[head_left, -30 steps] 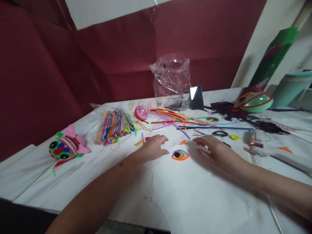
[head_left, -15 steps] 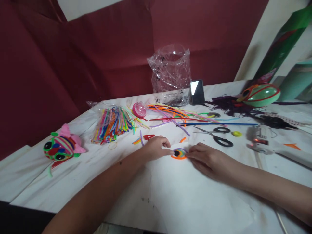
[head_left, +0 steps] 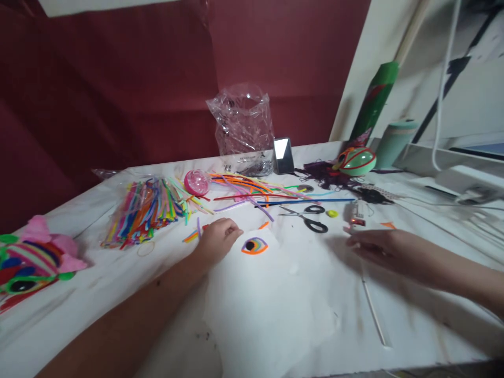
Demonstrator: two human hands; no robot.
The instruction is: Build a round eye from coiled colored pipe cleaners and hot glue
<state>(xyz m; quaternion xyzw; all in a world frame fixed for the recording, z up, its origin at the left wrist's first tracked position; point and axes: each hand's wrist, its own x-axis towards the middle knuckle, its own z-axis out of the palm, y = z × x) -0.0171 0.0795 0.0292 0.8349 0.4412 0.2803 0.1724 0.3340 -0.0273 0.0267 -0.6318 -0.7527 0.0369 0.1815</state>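
On the white paper lies an eye shape bent from orange, purple, yellow and blue pipe cleaners, with a black pupil. My left hand rests just left of it, fingers curled in, with nothing showing in them. My right hand is over to the right, covering the handle side of a white glue gun with a lit orange light. Blur hides whether its fingers grip the handle. A short orange pipe cleaner piece lies above the eye, and cut coloured pieces lie beside my left hand.
Black-handled scissors lie beyond the eye, near a yellow lump. Loose pipe cleaners, a bag of pipe cleaners and a phone stretch behind. A decorated pink figure sits left; a green balloon-like figure stands back right.
Both hands have come off the eye shape, which stays on the paper. My right hand has moved right to the glue gun; my left has drawn slightly away. The view has turned right.
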